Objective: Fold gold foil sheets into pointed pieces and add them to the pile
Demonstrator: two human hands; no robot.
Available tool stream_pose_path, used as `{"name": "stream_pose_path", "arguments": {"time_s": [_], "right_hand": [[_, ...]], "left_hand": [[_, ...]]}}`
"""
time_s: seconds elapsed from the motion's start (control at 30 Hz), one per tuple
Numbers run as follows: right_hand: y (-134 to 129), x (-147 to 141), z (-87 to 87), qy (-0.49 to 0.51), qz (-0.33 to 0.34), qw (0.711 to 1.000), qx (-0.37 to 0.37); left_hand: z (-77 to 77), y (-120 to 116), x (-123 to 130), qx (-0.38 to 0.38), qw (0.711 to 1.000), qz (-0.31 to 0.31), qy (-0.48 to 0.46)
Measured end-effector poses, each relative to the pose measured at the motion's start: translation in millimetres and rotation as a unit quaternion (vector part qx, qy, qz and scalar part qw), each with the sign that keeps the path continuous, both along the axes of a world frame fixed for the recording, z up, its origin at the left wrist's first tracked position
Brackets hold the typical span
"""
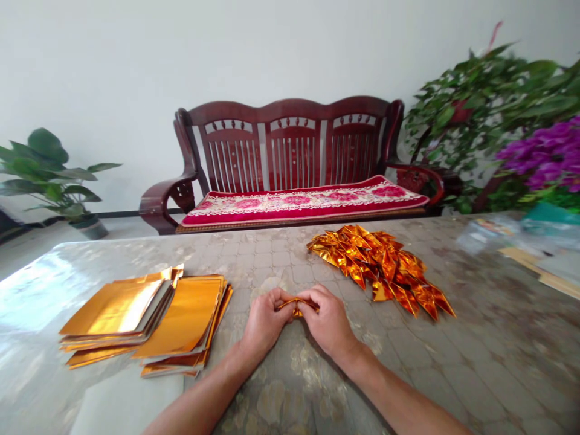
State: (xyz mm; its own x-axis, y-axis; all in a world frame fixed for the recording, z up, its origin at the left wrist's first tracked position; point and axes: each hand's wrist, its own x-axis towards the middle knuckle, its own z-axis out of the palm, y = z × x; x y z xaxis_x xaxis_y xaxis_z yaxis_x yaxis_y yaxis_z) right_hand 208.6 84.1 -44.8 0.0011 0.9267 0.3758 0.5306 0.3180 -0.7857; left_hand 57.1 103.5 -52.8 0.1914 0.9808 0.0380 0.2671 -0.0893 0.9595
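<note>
Both hands meet at the middle of the table over a small piece of folded gold foil paper (297,307). My left hand (268,317) pinches its left part between thumb and fingers. On its right part, my right hand (327,318) is closed in the same way, the two thumbs nearly touching. Most of the piece is hidden by the fingers. Two stacks of flat gold foil sheets, a left one (115,308) and a right one (185,317), lie left of my hands. Beyond my right hand sits a heap of pointed folded foil pieces (385,266).
The table (272,399) has a patterned cover. Plastic bags (489,232) and cardboard pieces (539,269) lie at its far right. Behind it stands a dark wooden bench (294,145) with a red cushion (308,202). Potted plants stand on both sides.
</note>
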Motion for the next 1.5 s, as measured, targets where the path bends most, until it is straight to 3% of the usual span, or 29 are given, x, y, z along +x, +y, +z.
{"name": "stream_pose_path", "arguments": {"time_s": [0.17,0.43,1.1,1.5], "right_hand": [[1.8,1.8,-0.5,-0.007,0.003,1.000,-0.010],[3.8,8.3,-5.5,-0.014,-0.008,1.000,0.024],[6.5,4.9,-2.1,-0.084,-0.011,0.994,0.069],[6.4,6.6,-6.9,-0.080,-0.010,0.993,0.085]], "left_hand": [[-5.5,6.7,-2.6,-0.011,1.000,0.003,0.028],[-0.4,6.5,-5.5,0.001,0.997,0.009,0.078],[-8.7,7.0,-5.9,-0.034,0.999,-0.001,0.035],[0.2,5.7,-2.2,-0.052,0.999,-0.003,-0.001]]}}
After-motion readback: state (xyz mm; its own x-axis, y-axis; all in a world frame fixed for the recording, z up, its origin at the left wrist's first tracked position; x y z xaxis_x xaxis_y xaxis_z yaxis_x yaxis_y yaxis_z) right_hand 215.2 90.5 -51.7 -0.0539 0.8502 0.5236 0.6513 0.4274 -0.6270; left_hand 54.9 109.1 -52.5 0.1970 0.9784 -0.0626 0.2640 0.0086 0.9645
